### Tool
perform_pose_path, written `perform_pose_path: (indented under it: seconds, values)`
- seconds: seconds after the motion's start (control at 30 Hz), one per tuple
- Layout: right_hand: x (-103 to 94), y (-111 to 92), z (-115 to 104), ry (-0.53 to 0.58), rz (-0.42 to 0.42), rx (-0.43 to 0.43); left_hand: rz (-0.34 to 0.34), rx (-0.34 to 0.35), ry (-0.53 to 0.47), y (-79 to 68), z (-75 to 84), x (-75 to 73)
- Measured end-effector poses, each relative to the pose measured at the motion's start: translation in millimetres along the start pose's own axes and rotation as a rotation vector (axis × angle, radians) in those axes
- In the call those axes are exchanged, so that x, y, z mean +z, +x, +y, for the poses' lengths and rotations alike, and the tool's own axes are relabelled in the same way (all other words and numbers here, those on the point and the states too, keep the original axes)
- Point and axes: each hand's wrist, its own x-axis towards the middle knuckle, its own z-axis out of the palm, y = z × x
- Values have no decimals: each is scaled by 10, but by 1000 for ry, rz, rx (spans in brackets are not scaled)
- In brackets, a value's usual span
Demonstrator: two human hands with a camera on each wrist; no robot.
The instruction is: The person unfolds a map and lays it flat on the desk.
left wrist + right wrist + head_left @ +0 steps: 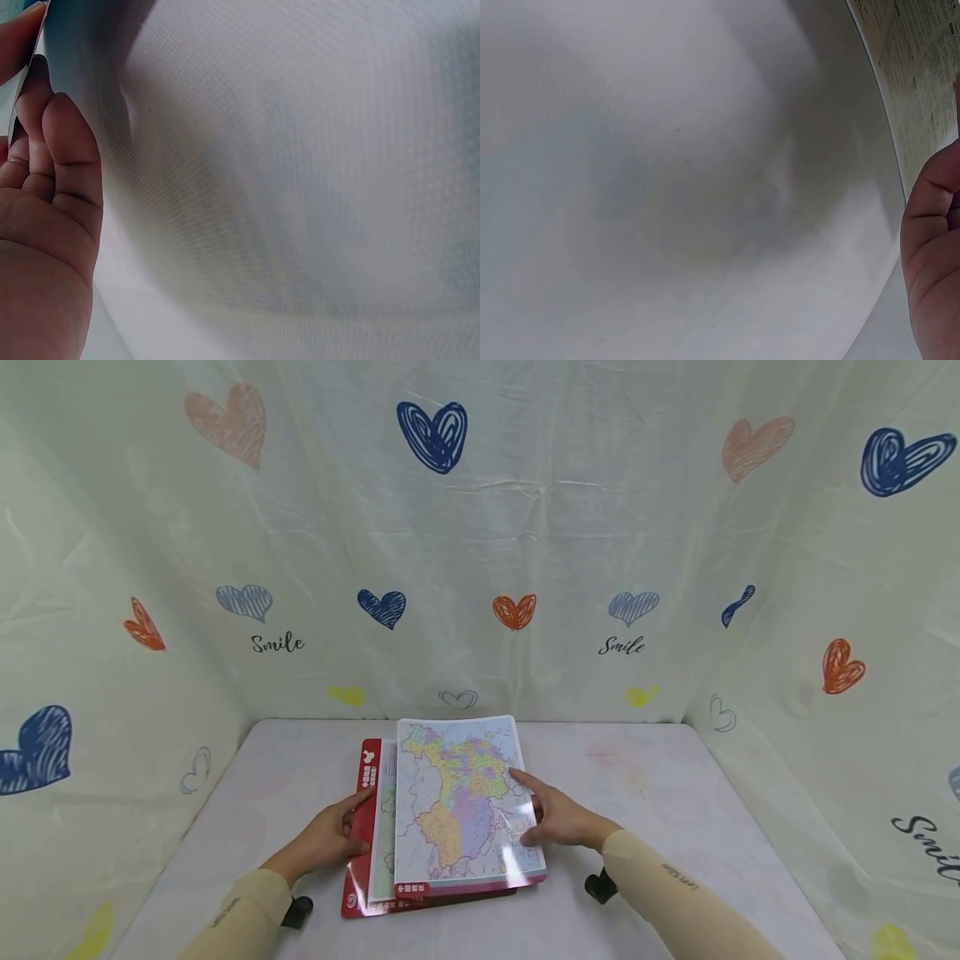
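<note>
Two laminated map sheets overlap near the middle of the table in the head view. The upper map (457, 810) shows coloured regions and has a pinkish lower border. It covers most of the red-bordered map (363, 818), whose left strip and bottom edge stick out. My left hand (322, 837) pinches the left edge of the red-bordered map; in the left wrist view, thumb and curled fingers meet at its thin edge. With the thumb on its face, my right hand (566, 814) grips the upper map's right edge. Small print covers the sheet's underside (915, 67) in the right wrist view.
A pale table (637, 827) carries the maps. Behind and at both sides hangs a white curtain (555, 527) printed with hearts and "Smile". Black wrist straps show at the left sleeve (243, 902) and the right sleeve (675, 885).
</note>
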Motion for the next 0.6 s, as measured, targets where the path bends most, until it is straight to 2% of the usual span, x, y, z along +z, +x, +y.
perform_pose_path:
  seconds: [0.27, 0.6]
  values:
    - [-58, -53, 11, -28, 8, -6, -1, 1, 1, 3, 5, -4]
    - [-122, -61, 62, -57, 31, 24, -5, 20, 5, 8, 8, -13]
